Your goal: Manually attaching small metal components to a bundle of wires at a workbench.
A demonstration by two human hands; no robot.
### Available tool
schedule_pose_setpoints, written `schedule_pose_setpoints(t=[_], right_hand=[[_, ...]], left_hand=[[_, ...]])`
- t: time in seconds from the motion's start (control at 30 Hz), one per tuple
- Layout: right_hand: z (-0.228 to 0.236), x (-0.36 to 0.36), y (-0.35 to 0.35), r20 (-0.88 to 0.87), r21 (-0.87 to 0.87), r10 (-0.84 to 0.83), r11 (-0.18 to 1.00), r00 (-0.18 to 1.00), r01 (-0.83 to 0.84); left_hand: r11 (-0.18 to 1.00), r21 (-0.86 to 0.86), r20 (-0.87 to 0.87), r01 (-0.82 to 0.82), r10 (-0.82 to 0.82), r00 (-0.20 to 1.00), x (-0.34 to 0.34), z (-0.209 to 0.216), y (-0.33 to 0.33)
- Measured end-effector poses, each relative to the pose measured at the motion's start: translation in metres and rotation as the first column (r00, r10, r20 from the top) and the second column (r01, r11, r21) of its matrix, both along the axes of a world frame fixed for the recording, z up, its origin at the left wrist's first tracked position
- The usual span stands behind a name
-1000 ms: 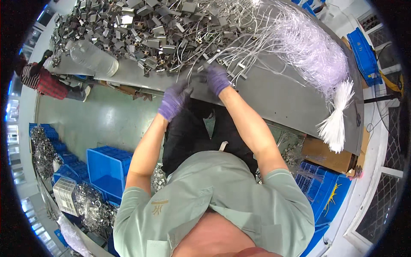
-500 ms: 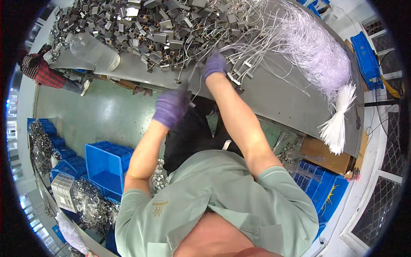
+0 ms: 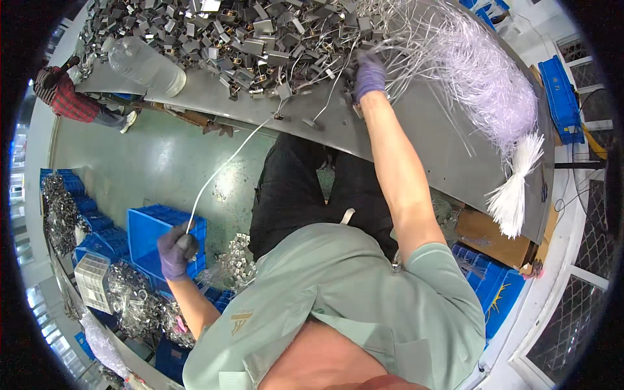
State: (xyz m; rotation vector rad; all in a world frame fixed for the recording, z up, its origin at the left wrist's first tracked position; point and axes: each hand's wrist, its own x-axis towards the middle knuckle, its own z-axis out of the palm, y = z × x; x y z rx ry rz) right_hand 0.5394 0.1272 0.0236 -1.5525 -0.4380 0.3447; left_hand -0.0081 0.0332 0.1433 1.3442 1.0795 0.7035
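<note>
My left hand, in a purple glove with a dark grey palm, is closed low on the left, over the blue crate. From its grip a thin white cable runs up to the table edge, where a small dark connector shows on it. My right hand, gloved the same way, reaches over the grey table. Its fingers are curled around a bunch of white cables; the fingertips are partly hidden. Beyond both hands lies a heap of small dark metal-cased parts.
A large clear plastic bottle lies near the heap. On the right sits a plastic-wrapped cable bundle. Bags of metal parts and blue crates stand at lower left. Another person stands at far left.
My left hand has swung from the table edge down and left, drawing the white cable out with it. My right hand has moved farther over the table and to the right.
</note>
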Motion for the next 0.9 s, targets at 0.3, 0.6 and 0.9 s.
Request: schedule_pose_setpoints(t=[0.3, 0.6, 0.9], right_hand=[[0.069, -0.077, -0.100, -0.226, -0.160, 0.230, 0.950, 0.947, -0.269], [0.001, -0.045, -0.079, -0.403, 0.364, 0.321, 0.916, 0.857, -0.172], [0.099, -0.022, -0.104, -0.394, 0.477, 0.211, 0.879, 0.895, 0.003]], left_hand=[[0.990, -0.132, -0.009, 0.048, -0.050, 0.999, 0.031, -0.023, -0.009], [0.979, -0.180, -0.078, 0.098, -0.114, 0.990, 0.031, -0.039, -0.017], [0.987, -0.155, -0.103, 0.038, -0.054, 0.993, 0.031, -0.058, -0.008]])
